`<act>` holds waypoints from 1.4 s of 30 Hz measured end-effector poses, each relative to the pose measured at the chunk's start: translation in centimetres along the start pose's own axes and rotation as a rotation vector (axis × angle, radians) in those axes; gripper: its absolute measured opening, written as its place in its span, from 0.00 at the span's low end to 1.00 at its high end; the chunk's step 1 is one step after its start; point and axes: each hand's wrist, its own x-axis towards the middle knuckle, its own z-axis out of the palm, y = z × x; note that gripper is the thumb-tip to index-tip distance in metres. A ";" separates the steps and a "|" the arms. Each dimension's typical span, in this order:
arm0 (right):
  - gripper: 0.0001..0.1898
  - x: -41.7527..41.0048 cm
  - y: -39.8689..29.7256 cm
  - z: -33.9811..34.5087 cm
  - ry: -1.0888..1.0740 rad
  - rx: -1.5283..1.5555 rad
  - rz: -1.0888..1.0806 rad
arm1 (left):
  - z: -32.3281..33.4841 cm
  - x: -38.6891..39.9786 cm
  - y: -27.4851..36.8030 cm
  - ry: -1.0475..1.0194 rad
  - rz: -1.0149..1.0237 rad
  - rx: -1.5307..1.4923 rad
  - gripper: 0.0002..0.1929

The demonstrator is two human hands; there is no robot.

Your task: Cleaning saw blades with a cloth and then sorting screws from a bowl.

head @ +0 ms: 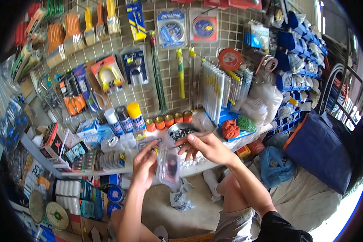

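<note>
My left hand grips the upper edge of a clear blister pack, which hangs tilted over the front edge of the white shelf. A dark disc-like item shows inside the pack, blurred. To its right, my right hand is held palm down with fingers spread, and a thin dark piece seems to lie at its fingertips; what it is cannot be told. Just behind that hand stands a round metal bowl of small dark metal pieces, partly hidden by the fingers.
Spray cans and several small orange tins line the shelf's back. A wire grid above holds paintbrushes, packaged padlocks and cutting discs. Blue parts bins stand right; a plastic bag lies on the floor.
</note>
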 end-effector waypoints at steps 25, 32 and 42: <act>0.25 -0.1 -19.4 -35.2 1.002 -0.413 -0.621 | 2.6 0.7 -0.8 0.043 -0.104 0.495 0.17; 0.23 9.3 -19.4 -41.6 1.106 -0.239 -0.509 | 3.0 4.7 -2.3 0.013 -0.189 0.333 0.15; 0.22 19.9 -16.4 -43.7 1.161 -0.081 -0.457 | 2.8 5.9 -1.8 0.036 -0.206 0.255 0.20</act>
